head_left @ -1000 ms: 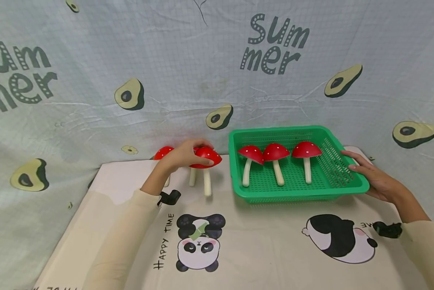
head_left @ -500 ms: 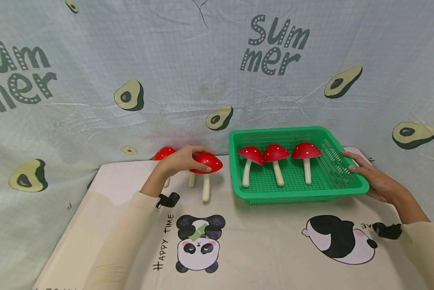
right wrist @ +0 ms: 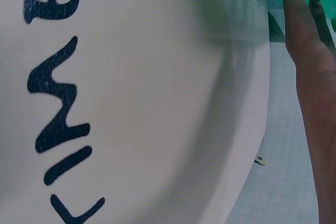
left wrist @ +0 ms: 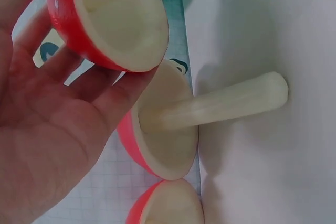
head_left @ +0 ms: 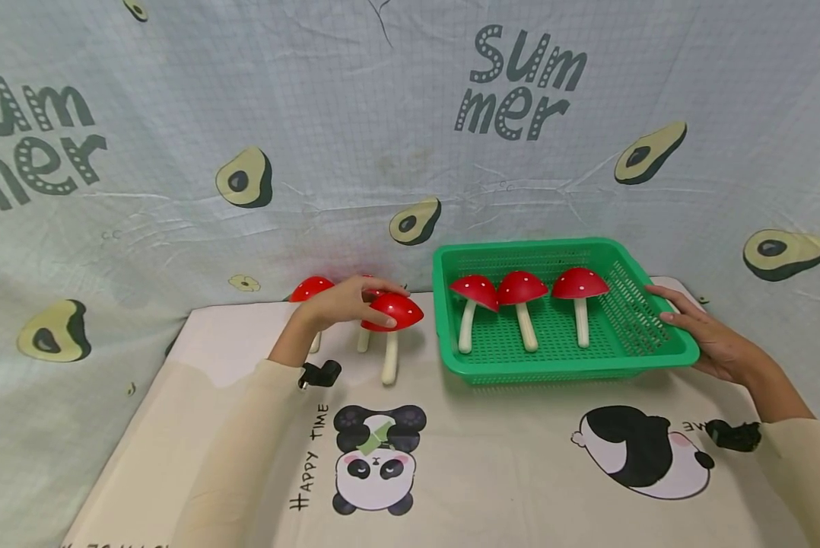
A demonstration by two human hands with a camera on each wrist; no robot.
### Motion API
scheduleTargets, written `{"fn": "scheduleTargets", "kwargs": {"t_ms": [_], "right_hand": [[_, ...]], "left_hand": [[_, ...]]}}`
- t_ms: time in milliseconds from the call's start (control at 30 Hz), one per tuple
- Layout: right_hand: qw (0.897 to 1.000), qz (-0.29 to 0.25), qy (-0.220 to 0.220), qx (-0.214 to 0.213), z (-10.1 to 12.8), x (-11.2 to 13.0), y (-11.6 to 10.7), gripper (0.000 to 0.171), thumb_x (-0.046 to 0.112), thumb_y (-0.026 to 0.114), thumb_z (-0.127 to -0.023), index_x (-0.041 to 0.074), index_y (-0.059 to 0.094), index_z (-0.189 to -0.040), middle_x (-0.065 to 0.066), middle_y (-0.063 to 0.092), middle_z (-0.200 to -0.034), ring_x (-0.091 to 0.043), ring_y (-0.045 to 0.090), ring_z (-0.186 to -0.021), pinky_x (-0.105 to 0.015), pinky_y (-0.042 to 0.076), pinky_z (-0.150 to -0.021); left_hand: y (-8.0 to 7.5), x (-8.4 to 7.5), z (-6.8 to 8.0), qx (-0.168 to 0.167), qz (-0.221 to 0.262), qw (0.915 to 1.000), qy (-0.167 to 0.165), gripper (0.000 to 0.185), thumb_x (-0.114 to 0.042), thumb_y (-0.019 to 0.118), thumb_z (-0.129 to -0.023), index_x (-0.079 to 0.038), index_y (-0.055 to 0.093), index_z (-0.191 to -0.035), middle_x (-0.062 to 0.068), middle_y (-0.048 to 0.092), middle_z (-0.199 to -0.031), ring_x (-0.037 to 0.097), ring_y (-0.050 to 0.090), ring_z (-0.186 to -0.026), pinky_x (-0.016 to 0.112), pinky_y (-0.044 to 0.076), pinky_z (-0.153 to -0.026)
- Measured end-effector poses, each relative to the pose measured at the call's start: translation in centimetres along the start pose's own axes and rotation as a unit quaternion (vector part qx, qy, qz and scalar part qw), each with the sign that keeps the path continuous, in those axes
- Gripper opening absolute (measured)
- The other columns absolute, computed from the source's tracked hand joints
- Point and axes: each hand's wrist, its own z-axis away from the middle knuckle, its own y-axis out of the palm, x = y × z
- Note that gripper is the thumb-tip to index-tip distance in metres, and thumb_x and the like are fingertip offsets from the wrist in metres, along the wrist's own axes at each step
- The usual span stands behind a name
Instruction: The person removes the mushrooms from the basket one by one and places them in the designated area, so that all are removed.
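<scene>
Covering the desk (head_left: pixel 492 457) is a panda-print mat; the green basket (head_left: pixel 663 358) on it already holds three red toy mushrooms (head_left: pixel 519 288), so roughly half appear sorted. Three remain outside, left of the basket. The right hand (head_left: pixel 707 339) rests flat-fingered against the basket's edge. The left hand (head_left: pixel 344 302) grips a fourth mushroom (head_left: pixel 396 310) by its cap.
</scene>
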Motion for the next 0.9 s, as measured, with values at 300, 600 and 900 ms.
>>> {"fn": "scheduleTargets", "kwargs": {"t_ms": [300, 600, 900], "right_hand": [[1.0, -0.005, -0.002, 0.007, 0.0, -0.3, -0.4, 0.053, 0.008, 0.025, -0.112, 0.037, 0.024, -0.157, 0.006, 0.047, -0.136, -0.018, 0.069, -0.108, -0.037, 0.06, -0.085], [1.0, -0.004, -0.003, 0.015, 0.0, -0.1, -0.3, 0.053, 0.009, 0.025, -0.112, 0.037, 0.023, -0.157, 0.006, 0.047, -0.136, -0.018, 0.069, -0.109, -0.038, 0.06, -0.085], [1.0, 0.001, 0.005, -0.001, 0.0, 0.0, -0.2, 0.053, 0.01, 0.026, -0.112, 0.037, 0.023, -0.157, 0.006, 0.045, -0.137, -0.017, 0.068, -0.108, -0.038, 0.06, -0.085]], "left_hand": [[0.0, 1.0, -1.2, 0.002, 0.009, 0.9998, 0.016, 0.053, -0.017, 0.081, -0.086, -0.018, 0.065, -0.137, 0.005, 0.058, -0.138, 0.032, 0.047, -0.13, 0.041, 0.057, -0.092], [0.0, 0.3, -2.5, 0.015, -0.031, 0.9994, 0.005, 0.052, -0.02, 0.081, -0.087, -0.02, 0.065, -0.137, 0.004, 0.06, -0.135, 0.029, 0.049, -0.128, 0.04, 0.053, -0.097], [-0.5, -1.5, -4.0, 0.022, -0.063, 0.9977, 0.009, 0.052, -0.021, 0.08, -0.089, -0.019, 0.064, -0.138, 0.005, 0.059, -0.136, 0.03, 0.049, -0.129, 0.039, 0.053, -0.097]]}}
